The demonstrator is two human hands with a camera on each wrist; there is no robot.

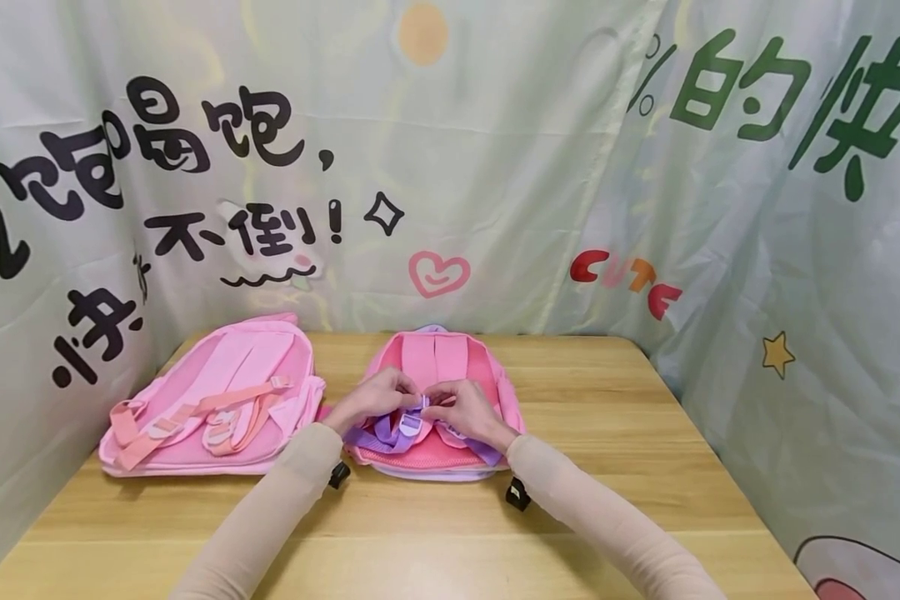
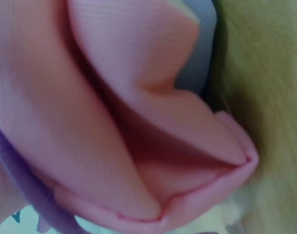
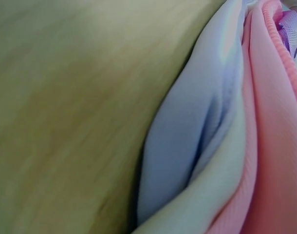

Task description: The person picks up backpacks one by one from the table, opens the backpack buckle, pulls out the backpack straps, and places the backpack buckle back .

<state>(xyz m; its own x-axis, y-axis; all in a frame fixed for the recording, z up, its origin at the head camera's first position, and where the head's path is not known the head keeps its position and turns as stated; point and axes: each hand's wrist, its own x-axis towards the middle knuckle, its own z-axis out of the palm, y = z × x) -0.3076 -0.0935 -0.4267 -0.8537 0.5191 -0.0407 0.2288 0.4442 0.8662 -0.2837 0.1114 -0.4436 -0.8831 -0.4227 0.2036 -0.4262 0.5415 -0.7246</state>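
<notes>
Head view: wooden bench (image 1: 607, 467), printed curtain (image 1: 495, 167) hung behind and to both sides. Two pink backpacks lie strap-side up. The near backpack (image 1: 480, 367) sits at bench centre, with purple straps (image 1: 378, 432) fanning toward the person. The left hand (image 1: 371, 400) and right hand (image 1: 461, 410) meet over its lower middle, each grip pinching the pale buckle (image 1: 412, 414) where the straps join, fingers curled inward, fingertips nearly touching. Both forearms wear beige sleeves (image 1: 285, 500); a small black device (image 1: 517, 493) is fixed at each wrist. The second backpack (image 1: 195, 417), lighter pink with salmon straps, lies well apart to the left, untouched.

Left wrist view: very close and blurred. Folded pink fabric (image 2: 139, 122) of the near backpack fills the frame, a purple strap edge at lower left, the wooden bench at the right. The grip itself cannot be told here.

Right wrist view: also close and soft. Bench wood on the left; the backpack's lilac side panel (image 3: 177, 146) and pink body on the right; a scrap of purple webbing at top right. No fingers shown.
</notes>
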